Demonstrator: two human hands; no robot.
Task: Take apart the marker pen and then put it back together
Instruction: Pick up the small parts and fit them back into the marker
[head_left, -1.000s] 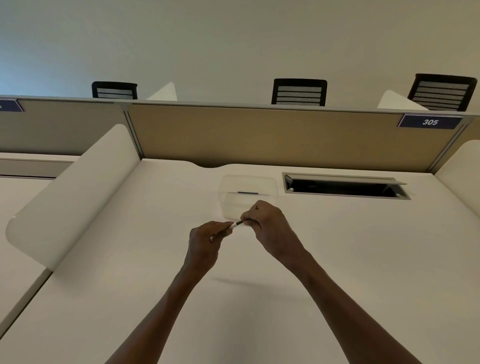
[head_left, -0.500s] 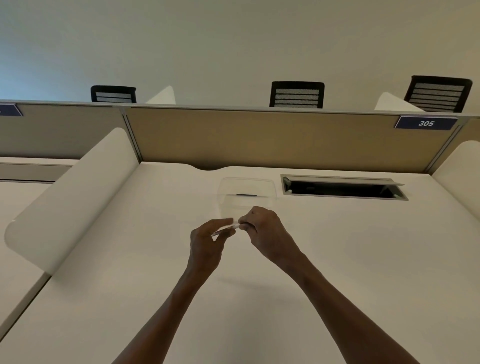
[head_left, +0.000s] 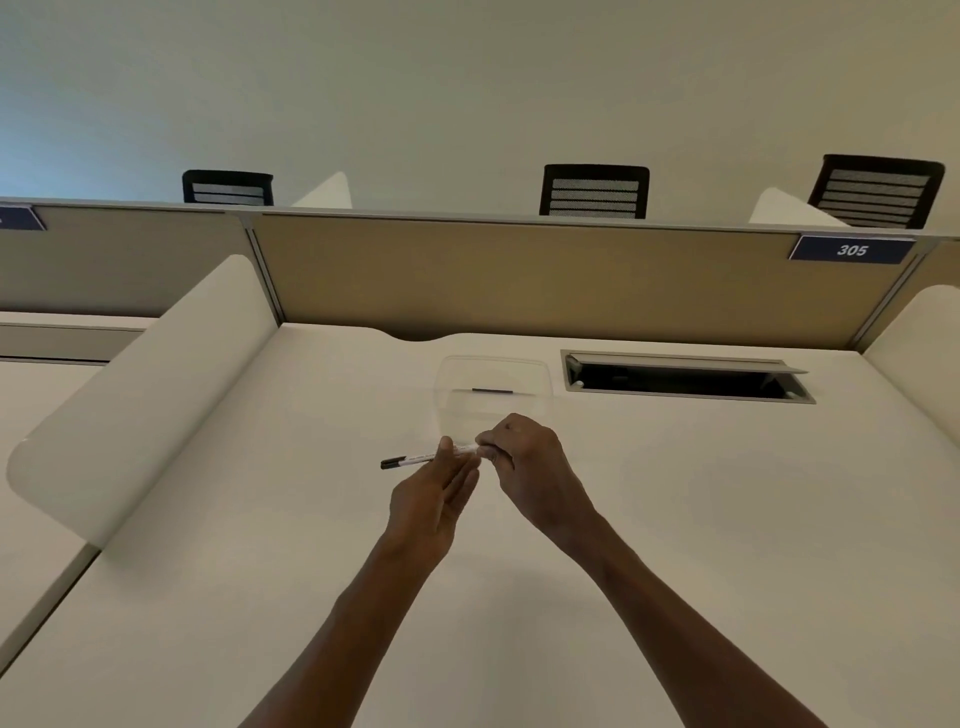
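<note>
A thin white marker pen (head_left: 423, 458) with a black left end lies almost level above the white desk, between both hands. My right hand (head_left: 524, 457) pinches its right end, and that end is hidden inside the fingers. My left hand (head_left: 434, 501) has its fingers stretched out, with the thumb tip and fingertips touching the barrel near its middle. The black end sticks out to the left of my left hand.
A clear plastic container (head_left: 492, 397) with a small dark piece inside stands just behind the hands. A cable slot (head_left: 685, 376) with a raised lid is cut into the desk at the back right. White side dividers (head_left: 140, 395) and a tan partition (head_left: 545, 280) enclose the desk (head_left: 727, 519).
The pen has come out to the left and now shows most of its length. My left hand has gone from a closed grip to outstretched fingers. My right hand stays on the right end.
</note>
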